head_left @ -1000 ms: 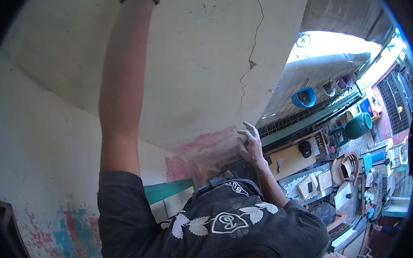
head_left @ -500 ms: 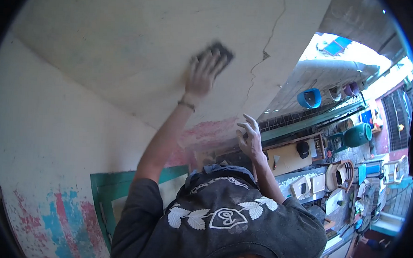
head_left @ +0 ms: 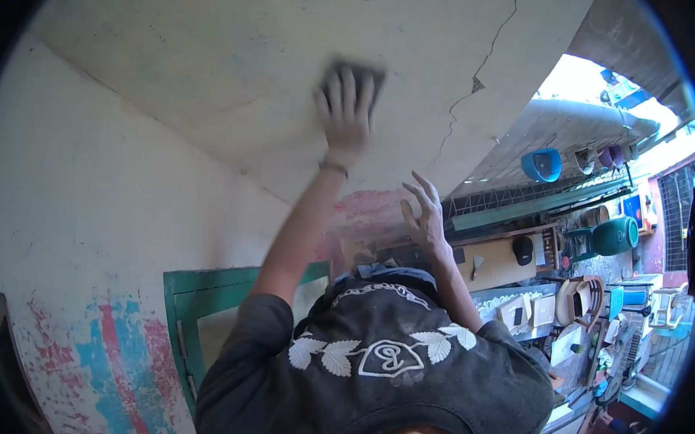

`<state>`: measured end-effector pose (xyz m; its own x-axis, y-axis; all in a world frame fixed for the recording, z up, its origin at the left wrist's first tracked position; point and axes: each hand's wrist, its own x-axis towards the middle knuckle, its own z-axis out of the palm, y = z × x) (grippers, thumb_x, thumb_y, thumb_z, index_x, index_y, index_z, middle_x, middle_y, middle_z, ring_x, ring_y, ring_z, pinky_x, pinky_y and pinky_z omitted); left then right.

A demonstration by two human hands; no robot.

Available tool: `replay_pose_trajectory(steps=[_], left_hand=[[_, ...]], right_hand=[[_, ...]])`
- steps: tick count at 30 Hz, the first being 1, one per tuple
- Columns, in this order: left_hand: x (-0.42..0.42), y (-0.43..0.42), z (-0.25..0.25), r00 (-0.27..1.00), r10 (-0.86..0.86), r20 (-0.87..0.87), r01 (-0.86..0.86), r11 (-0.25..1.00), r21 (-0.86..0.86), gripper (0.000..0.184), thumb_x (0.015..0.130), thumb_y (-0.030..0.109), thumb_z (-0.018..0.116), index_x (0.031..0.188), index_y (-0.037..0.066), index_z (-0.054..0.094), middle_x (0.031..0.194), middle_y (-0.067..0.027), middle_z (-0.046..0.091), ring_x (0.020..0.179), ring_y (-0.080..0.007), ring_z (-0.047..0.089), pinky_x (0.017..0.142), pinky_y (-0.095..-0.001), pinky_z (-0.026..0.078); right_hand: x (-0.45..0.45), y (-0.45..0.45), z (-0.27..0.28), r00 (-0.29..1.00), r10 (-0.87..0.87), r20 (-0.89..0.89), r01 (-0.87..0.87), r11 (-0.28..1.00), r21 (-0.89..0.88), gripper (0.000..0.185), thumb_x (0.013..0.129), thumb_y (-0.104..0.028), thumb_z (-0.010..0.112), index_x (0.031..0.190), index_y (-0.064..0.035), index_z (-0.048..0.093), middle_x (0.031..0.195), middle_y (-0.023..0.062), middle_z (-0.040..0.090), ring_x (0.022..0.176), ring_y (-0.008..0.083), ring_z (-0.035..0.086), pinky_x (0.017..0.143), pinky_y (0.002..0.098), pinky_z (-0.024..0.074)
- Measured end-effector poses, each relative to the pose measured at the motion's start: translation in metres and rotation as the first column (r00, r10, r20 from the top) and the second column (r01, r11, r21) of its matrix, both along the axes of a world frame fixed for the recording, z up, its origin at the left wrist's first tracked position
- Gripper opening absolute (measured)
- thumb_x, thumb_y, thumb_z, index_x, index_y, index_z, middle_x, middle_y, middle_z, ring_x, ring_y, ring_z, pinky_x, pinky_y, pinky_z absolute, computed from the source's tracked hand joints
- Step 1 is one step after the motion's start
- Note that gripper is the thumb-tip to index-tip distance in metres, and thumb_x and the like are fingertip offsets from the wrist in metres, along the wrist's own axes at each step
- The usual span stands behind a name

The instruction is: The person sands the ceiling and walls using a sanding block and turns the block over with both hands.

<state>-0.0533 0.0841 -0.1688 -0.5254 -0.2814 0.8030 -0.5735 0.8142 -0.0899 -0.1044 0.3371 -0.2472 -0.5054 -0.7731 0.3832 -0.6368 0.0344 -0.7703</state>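
Note:
My left hand (head_left: 344, 122), with a band on its wrist, presses a dark pad (head_left: 361, 72) flat against the pale wall (head_left: 252, 78). Its fingers lie spread over the pad, and motion blurs both. Lower and to the right, my right hand (head_left: 428, 215) is raised with bent, separated fingers and nothing in it. Pale dust covers its fingers. It is nearest to the reddish patch low on the wall (head_left: 372, 206). Right of my left hand, a jagged crack (head_left: 479, 84) with a small chipped spot runs down the wall.
A green-framed door or panel (head_left: 230, 289) is beside my left arm. At right are a bench (head_left: 494, 265) with a scraper (head_left: 476, 265) and dark cap (head_left: 522, 250), a blue bucket (head_left: 541, 164), a green barrel (head_left: 615, 236) and chairs (head_left: 583, 300). Peeling paint (head_left: 112, 362) marks the lower left wall.
My left hand came into view from beyond the top edge with the pad, then shifted slightly on the wall. The view has turned so the crack and bench sit further right.

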Motion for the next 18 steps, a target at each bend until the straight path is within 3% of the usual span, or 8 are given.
replay_pose_trajectory(steps=[2,4,6,10,11,13,15,18], left_hand=[[0.019,0.0,-0.132,0.992,-0.05,0.12,0.041,0.996,0.08,0.059,0.094,0.028,0.06,0.151,0.017,0.052,0.161,-0.0224,0.038,0.148,-0.0439,0.033,0.119,-0.0701,0.018],[0.027,0.003,-0.151,0.983,-0.089,0.16,0.074,0.993,0.097,0.06,0.094,0.029,0.061,0.152,0.021,0.052,0.162,-0.0181,0.039,0.15,-0.039,0.033,0.121,-0.068,0.017],[0.027,-0.013,-0.103,0.978,-0.108,0.179,0.108,0.994,0.008,0.061,0.094,0.031,0.06,0.154,0.022,0.05,0.163,-0.0177,0.037,0.151,-0.0389,0.032,0.121,-0.0668,0.017],[0.001,-0.015,0.136,0.934,-0.089,-0.346,0.06,0.994,-0.093,0.059,0.095,0.034,0.059,0.149,0.012,0.052,0.16,-0.0271,0.035,0.146,-0.051,0.031,0.119,-0.0702,0.016],[0.001,-0.01,0.2,0.866,-0.186,-0.464,0.212,0.977,0.004,0.061,0.099,0.029,0.055,0.155,0.007,0.041,0.165,-0.0257,0.027,0.152,-0.0465,0.021,0.122,-0.0653,0.013],[-0.009,-0.021,0.261,0.806,-0.149,-0.573,0.158,0.987,-0.034,0.065,0.103,0.026,0.05,0.16,0.002,0.032,0.169,-0.0242,0.021,0.158,-0.0424,0.013,0.126,-0.0607,0.01],[-0.029,-0.044,0.284,0.796,0.083,-0.599,-0.292,0.921,-0.26,0.066,0.102,0.031,0.05,0.159,0.003,0.035,0.169,-0.0239,0.022,0.157,-0.0434,0.015,0.125,-0.0615,0.011],[-0.03,-0.014,0.226,0.865,-0.114,-0.488,-0.035,0.958,-0.285,0.066,0.095,0.039,0.057,0.152,0.006,0.047,0.16,-0.032,0.032,0.149,-0.0524,0.027,0.118,-0.0708,0.017]], right_hand=[[-0.001,-0.006,0.011,1.0,0.026,-0.007,-0.026,0.999,-0.023,0.045,0.091,-0.009,0.067,0.135,-0.0064,0.062,0.153,0.0233,0.047,0.143,0.0423,0.044,0.116,0.0518,0.0374],[0.004,-0.006,0.018,1.0,0.013,-0.027,-0.015,0.998,-0.061,0.051,0.089,-0.008,0.068,0.139,-0.0057,0.059,0.156,0.0236,0.044,0.144,0.0436,0.042,0.117,0.0521,0.0378],[-0.004,-0.012,0.026,0.999,0.013,-0.05,-0.018,0.995,-0.096,0.057,0.088,-0.008,0.068,0.144,-0.0052,0.055,0.159,0.0242,0.041,0.145,0.0446,0.04,0.117,0.0525,0.037],[0.003,-0.02,0.034,1.0,0.022,-0.012,-0.023,0.992,-0.125,0.064,0.088,-0.012,0.069,0.149,-0.0049,0.05,0.163,0.0259,0.033,0.148,0.0457,0.036,0.119,0.0536,0.034],[0.003,-0.018,0.037,1.0,0.013,-0.008,-0.014,0.991,-0.13,0.066,0.088,-0.013,0.07,0.15,-0.005,0.049,0.164,0.0262,0.032,0.148,0.046,0.035,0.119,0.0538,0.0334],[0.005,-0.012,0.04,1.0,0.019,-0.014,-0.021,0.99,-0.139,0.069,0.09,-0.014,0.07,0.153,-0.0052,0.045,0.165,0.0255,0.028,0.151,0.0431,0.032,0.121,0.0534,0.0309],[0.001,-0.01,0.042,1.0,0.012,-0.016,-0.014,0.988,-0.152,0.071,0.09,-0.014,0.071,0.154,-0.005,0.043,0.166,0.0253,0.026,0.153,0.0417,0.03,0.122,0.053,0.0294],[0.005,0.003,0.031,1.0,-0.023,0.02,0.025,0.991,-0.133,0.072,0.088,-0.012,0.071,0.154,-0.0048,0.042,0.166,0.0258,0.026,0.153,0.0421,0.028,0.122,0.0527,0.0288]])
